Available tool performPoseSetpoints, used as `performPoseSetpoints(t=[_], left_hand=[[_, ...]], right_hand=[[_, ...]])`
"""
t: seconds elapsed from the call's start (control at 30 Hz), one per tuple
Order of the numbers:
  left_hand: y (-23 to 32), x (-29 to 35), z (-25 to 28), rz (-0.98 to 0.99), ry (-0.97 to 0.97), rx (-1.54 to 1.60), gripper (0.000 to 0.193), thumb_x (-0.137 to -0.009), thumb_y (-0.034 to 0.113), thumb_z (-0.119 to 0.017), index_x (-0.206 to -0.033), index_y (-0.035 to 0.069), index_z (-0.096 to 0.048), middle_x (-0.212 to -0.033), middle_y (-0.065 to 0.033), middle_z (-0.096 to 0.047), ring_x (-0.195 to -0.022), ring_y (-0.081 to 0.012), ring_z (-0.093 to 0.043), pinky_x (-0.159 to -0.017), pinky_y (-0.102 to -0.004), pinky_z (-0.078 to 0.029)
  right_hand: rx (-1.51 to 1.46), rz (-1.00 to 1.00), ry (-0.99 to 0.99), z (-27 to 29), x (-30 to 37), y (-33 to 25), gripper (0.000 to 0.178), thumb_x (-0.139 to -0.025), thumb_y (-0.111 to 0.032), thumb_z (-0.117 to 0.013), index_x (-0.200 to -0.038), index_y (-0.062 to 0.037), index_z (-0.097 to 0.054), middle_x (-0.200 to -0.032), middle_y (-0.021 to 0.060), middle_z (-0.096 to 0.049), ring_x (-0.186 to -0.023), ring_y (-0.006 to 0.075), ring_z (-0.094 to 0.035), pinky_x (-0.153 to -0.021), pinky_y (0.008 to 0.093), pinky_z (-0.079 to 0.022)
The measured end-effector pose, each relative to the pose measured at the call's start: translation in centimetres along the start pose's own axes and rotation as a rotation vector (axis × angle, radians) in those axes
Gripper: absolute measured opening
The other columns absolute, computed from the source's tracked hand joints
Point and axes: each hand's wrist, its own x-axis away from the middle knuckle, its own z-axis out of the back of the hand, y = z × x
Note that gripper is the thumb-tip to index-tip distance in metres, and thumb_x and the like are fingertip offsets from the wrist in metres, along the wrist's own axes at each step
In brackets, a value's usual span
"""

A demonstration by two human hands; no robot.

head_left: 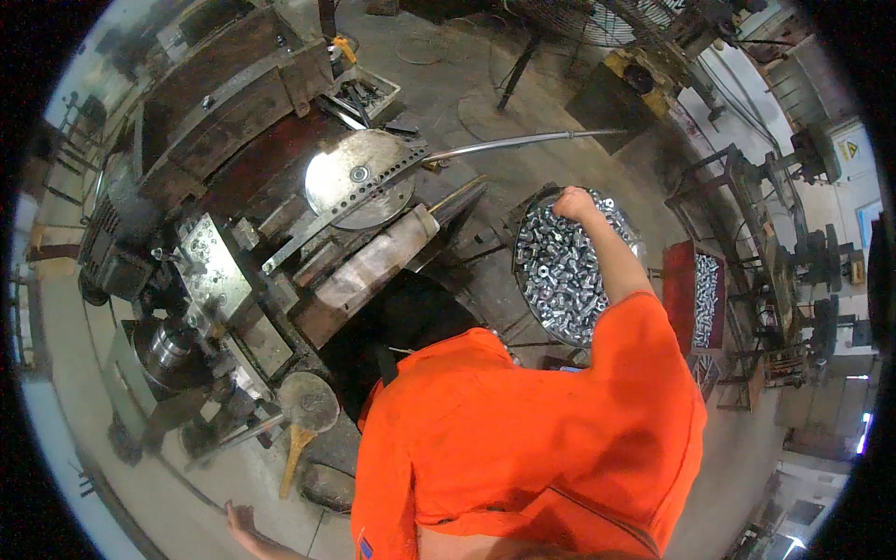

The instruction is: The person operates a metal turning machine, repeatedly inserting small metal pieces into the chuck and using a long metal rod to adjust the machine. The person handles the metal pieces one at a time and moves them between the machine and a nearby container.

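Observation:
My right hand (574, 203) reaches out from an orange sleeve into a round bin (523, 233) heaped with small shiny metal nuts (560, 275). Its fingers are curled into a fist in the pile near the bin's far rim, closed on some nuts. My left hand (239, 515) is low at the bottom left, fingers apart, resting on a grey surface and holding nothing. My orange shirt (523, 439) fills the lower middle of the view.
A heavy machine (215, 243) stands at left, with a round perforated steel disc (359, 177) and a long curved rod (523, 142) running from it. A wooden-handled tool (301, 415) lies near its base. A red crate of metal parts (702, 301) sits right of the bin. A fan (597, 19) stands behind.

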Motion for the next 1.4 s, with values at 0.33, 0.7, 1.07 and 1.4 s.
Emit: performPoseSetpoints(t=[0.33,0.7,1.07,1.4], left_hand=[[0.0,0.3,0.9,0.129,0.186,-0.099,0.034,-0.083,0.022,-0.063,-0.105,-0.001,-0.051,-0.061,-0.0001,-0.043,-0.054,-0.0124,-0.043,-0.052,-0.0301,-0.039],[4.5,7.0,-7.4,-0.116,0.239,-0.174,0.036,-0.078,0.029,-0.067,-0.093,-0.003,-0.056,-0.069,-0.0047,-0.054,-0.059,-0.0138,-0.054,-0.058,-0.0288,-0.047],[3.6,5.3,-6.1,-0.121,0.153,-0.173,0.03,-0.078,0.025,-0.066,-0.09,0.0,-0.058,-0.067,-0.006,-0.055,-0.059,-0.0146,-0.056,-0.054,-0.0296,-0.049],[5.4,13.4,-7.0,-0.058,0.301,-1.018,0.035,-0.071,0.027,-0.066,-0.088,-0.003,-0.058,-0.076,-0.023,-0.06,-0.077,-0.0377,-0.059,-0.068,-0.0438,-0.046]], right_hand=[[-0.105,-0.078,-0.094,2.4,1.9,-3.8,0.037,-0.066,-0.03,-0.054,-0.089,-0.005,-0.067,-0.102,0.0173,-0.063,-0.097,0.032,-0.06,-0.084,0.0388,-0.048],[-1.768,-0.162,0.191,7.4,6.4,-3.6,0.039,-0.09,-0.017,-0.049,-0.114,0.014,-0.049,-0.12,0.0236,-0.049,-0.103,0.0362,-0.054,-0.092,0.0398,-0.046],[-2.02,0.811,-0.343,18.2,11.6,-30.6,0.012,-0.073,-0.007,-0.057,-0.076,0.0039,-0.062,-0.097,0.0233,-0.06,-0.076,0.0257,-0.055,-0.069,0.0325,-0.043],[-0.635,1.839,-0.028,24.5,23.2,-55.0,0.025,-0.058,-0.011,-0.057,-0.078,-0.0023,-0.069,-0.091,0.0197,-0.064,-0.091,0.0283,-0.06,-0.076,0.033,-0.048]])
